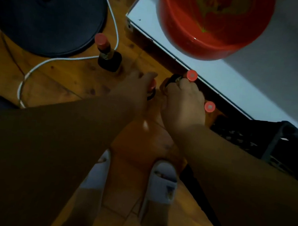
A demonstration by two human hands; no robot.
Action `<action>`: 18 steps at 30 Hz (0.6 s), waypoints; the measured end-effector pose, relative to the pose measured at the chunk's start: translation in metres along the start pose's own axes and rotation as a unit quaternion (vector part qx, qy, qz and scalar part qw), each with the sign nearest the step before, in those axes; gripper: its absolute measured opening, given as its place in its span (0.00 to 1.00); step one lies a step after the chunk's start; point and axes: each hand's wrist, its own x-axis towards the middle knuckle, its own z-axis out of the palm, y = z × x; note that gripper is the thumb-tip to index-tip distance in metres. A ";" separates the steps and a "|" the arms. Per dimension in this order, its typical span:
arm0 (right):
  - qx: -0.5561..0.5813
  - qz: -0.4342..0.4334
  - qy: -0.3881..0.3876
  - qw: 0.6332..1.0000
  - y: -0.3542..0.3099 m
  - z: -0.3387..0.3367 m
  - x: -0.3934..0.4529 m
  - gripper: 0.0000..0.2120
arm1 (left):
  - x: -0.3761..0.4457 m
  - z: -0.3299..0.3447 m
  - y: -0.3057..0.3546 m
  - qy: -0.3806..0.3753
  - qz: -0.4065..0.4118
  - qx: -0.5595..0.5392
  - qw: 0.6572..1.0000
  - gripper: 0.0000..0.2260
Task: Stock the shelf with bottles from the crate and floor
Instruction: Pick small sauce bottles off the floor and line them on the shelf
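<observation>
Dark bottles with red caps stand on the wooden floor. My right hand [183, 101] grips the neck of one bottle [192, 75], whose cap sticks out past my fingers beside the white shelf unit's edge [224, 83]. My left hand [138, 86] hovers with fingers stretched over a second bottle [151, 92], mostly hidden under it. A third cap [209, 106] shows just right of my right hand. A fourth bottle [108, 56] stands alone to the left. The black crate [268, 141] sits on the right.
A red basin [211, 24] rests on top of the white unit. A black round base [45, 13] and a white cable [46, 62] lie on the floor at left. My feet in white slippers [162, 180] stand below the hands.
</observation>
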 end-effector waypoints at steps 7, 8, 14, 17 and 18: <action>-0.175 0.119 -0.182 0.960 0.030 -0.001 0.003 0.29 | 0.023 0.014 0.010 0.049 0.021 0.045 0.998 0.13; -0.168 0.111 -0.173 0.964 0.034 0.000 0.005 0.27 | 0.023 0.016 0.010 0.051 0.019 0.018 0.998 0.13; 0.080 0.091 -0.043 0.992 0.059 0.016 0.008 0.14 | 0.021 0.020 0.010 0.083 -0.007 -0.101 0.991 0.09; 0.242 0.137 -0.019 0.960 0.060 0.028 0.001 0.13 | 0.013 0.022 0.010 0.089 -0.010 -0.106 0.990 0.08; 0.249 0.147 -0.013 0.957 0.060 0.029 -0.002 0.13 | 0.010 0.022 0.011 0.094 -0.012 -0.101 0.990 0.08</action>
